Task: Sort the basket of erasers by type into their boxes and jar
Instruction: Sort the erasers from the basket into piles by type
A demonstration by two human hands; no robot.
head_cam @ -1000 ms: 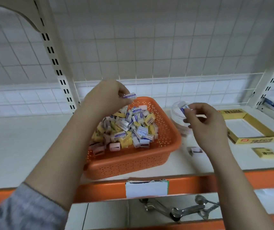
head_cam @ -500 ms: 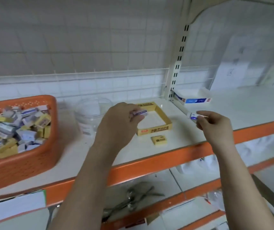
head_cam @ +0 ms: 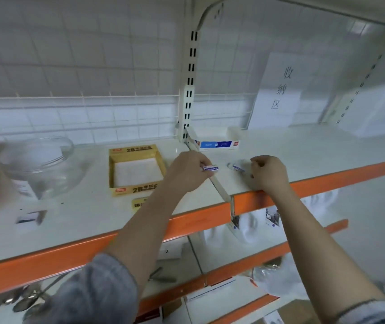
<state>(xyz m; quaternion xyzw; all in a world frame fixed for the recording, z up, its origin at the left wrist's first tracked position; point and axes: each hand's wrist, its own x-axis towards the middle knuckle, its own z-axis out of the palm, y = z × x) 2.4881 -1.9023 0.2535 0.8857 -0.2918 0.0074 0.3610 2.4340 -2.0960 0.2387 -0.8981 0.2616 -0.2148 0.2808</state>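
My left hand [head_cam: 188, 170] pinches a white eraser with a blue sleeve [head_cam: 210, 168] over the shelf, to the right of the yellow 2B box [head_cam: 136, 169]. My right hand [head_cam: 268, 173] is curled near the shelf's front edge, and a second blue-sleeved eraser [head_cam: 236, 167] sits blurred at its fingertips; whether the fingers still hold it I cannot tell. The white and blue box [head_cam: 217, 140] stands at the back by the upright post. The clear glass jar [head_cam: 38, 164] is at the left. The orange basket is out of view.
A loose yellow eraser [head_cam: 139, 203] lies in front of the yellow box, and a small eraser [head_cam: 30, 217] lies further left. The orange shelf edge [head_cam: 327, 181] runs along the front. A paper sign [head_cam: 277, 90] hangs on the grid behind.
The view has swung further right, and the basket has left the frame. Both hands moved right with their erasers, toward the white and blue box; the right hand dropped to the shelf.
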